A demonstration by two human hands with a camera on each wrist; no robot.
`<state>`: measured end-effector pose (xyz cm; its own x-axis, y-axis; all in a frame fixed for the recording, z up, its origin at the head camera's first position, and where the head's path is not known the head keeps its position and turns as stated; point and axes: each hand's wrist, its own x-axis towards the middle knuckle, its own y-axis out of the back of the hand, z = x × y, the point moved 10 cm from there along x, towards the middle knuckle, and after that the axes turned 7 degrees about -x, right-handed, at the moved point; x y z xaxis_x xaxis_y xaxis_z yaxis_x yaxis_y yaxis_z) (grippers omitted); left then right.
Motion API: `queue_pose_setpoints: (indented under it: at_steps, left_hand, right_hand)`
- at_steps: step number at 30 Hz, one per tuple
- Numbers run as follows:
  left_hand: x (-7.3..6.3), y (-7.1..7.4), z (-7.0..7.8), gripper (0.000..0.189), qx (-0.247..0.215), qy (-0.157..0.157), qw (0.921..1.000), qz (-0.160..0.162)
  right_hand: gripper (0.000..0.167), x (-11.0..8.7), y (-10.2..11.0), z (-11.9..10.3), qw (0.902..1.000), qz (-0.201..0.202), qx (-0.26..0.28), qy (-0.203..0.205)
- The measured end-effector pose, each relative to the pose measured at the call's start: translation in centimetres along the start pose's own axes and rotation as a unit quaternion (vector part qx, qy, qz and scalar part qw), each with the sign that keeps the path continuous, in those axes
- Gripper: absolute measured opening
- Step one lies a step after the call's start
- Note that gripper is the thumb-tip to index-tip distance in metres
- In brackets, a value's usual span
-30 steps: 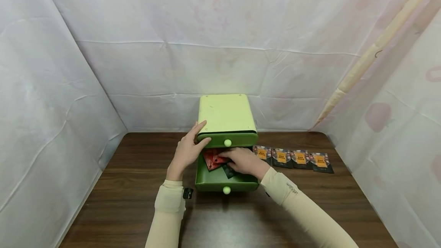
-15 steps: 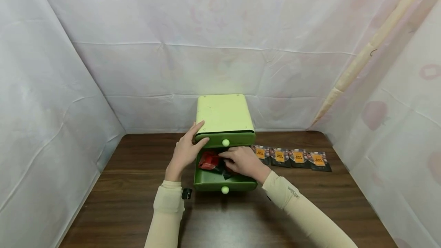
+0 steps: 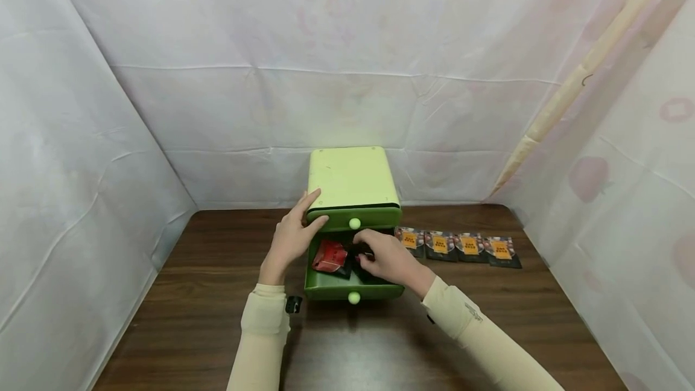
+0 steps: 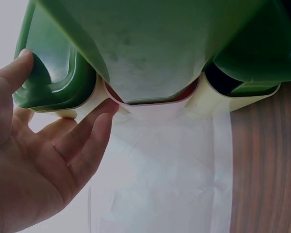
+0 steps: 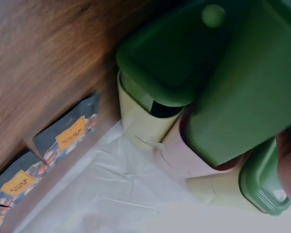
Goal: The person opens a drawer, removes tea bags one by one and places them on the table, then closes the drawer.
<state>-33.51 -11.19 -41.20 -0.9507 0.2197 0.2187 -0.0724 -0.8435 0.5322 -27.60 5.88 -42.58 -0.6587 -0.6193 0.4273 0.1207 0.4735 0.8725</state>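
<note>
A small drawer cabinet (image 3: 353, 178) with a pale yellow-green top stands at the table's back. Its middle green drawer (image 3: 326, 292) is pulled out. My left hand (image 3: 289, 240) rests on the cabinet's left front corner, fingers along the side and thumb on the top drawer's front (image 4: 48, 73). Inside the pulled-out drawer, my right hand (image 3: 391, 258) pinches a dark packet (image 3: 359, 248), mostly hidden by the fingers. A red and black packet (image 3: 330, 257) lies at the drawer's left. Only an edge of the right hand shows in the right wrist view.
Several black packets (image 3: 441, 245) with orange labels lie in a row right of the cabinet on the dark wood table (image 3: 217, 294). The bottom drawer (image 5: 160, 58) sits below the pulled-out one. White cloth (image 3: 347, 107) hangs behind and at both sides.
My right hand has shifted slightly right inside the drawer, its fingers now round a dark packet. The red packet lies more exposed at the left. My left hand keeps its place on the cabinet.
</note>
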Motion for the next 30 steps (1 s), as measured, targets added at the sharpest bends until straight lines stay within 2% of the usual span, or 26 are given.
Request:
queue_pose_setpoints:
  at_steps: [3,7,13,18,24,27,30]
  left_hand:
    - [0.0,0.0,0.1,0.062,0.002,-0.002,1.0,0.0]
    - [0.0,0.1,0.1,0.062,0.004,-0.003,1.0,0.001]
    - [0.1,0.0,0.1,0.062,0.0,-0.003,1.0,0.002]
    - [0.0,-0.1,0.0,0.062,0.0,-0.003,1.0,0.002]
    - [0.1,0.1,0.0,0.062,0.005,-0.008,0.9999,0.004]
    - [0.1,0.0,0.0,0.062,0.008,-0.008,0.9999,0.003]
    - [0.1,0.1,0.0,0.062,0.009,-0.012,0.9999,0.007]
  right_hand:
    - [0.027,-0.4,1.5,-0.7,0.999,0.038,0.019,0.016]
    - [0.027,-0.9,3.3,-1.7,0.9958,0.078,0.007,0.047]
    - [0.026,-1.7,5.1,-2.3,0.9927,0.095,-0.042,0.062]
    - [0.031,-2.9,6.2,-2.2,0.9918,0.094,-0.061,0.062]
    - [0.051,-4.6,7.8,-1.4,0.992,0.103,-0.06,0.042]
    - [0.059,-5.5,8.8,-0.8,0.9886,0.134,-0.058,0.037]
    - [0.059,-6.4,9.8,-0.1,0.9814,0.182,-0.052,0.029]
